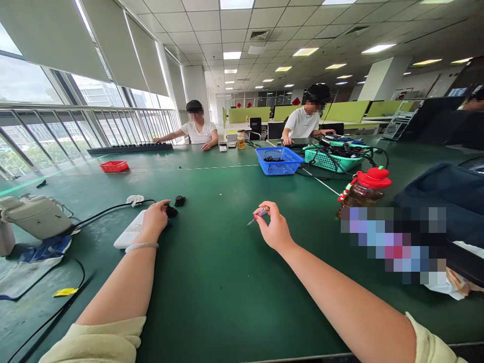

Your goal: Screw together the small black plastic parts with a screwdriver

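In my right hand [276,227], closed in a pinch, is a small screwdriver [262,212] with a clear, purplish handle. Its thin tip points down and left, just above the green tabletop [227,282]. My left hand [154,220] reaches over the right edge of a white box-shaped device [130,232]. Its fingertips close on a small black part [172,212], whose details are too small to make out. Another small black part [180,200] lies just beyond it. The left thumb is hidden from view.
A red-lidded bottle [365,191] and a dark bag [438,196] stand right. Farther back are a blue basket [279,169], a green basket [333,162] with cables, and a red tray [114,167]. A grey case [36,217] and black cable [109,207] lie left. Two people sit opposite.
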`<control>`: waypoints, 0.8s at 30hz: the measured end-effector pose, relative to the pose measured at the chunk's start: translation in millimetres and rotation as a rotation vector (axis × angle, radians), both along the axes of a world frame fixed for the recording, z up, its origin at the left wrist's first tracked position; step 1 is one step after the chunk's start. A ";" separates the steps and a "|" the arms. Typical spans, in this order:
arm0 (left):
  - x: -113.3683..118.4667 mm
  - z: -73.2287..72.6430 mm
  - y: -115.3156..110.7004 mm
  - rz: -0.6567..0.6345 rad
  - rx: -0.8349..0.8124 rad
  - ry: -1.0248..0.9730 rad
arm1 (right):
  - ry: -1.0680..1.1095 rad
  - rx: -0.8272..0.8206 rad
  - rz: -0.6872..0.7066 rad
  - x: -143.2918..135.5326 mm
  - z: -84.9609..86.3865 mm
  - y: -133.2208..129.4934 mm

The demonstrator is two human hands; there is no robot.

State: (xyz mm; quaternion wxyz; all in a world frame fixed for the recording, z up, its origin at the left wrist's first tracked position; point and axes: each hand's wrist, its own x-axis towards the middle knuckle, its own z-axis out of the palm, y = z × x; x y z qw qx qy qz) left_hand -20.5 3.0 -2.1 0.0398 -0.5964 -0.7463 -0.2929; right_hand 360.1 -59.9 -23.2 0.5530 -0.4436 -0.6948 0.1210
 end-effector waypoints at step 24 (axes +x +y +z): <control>3.7 0.8 8.2 -0.050 -0.042 0.018 | -0.009 -0.007 0.012 0.2 0.1 -1.0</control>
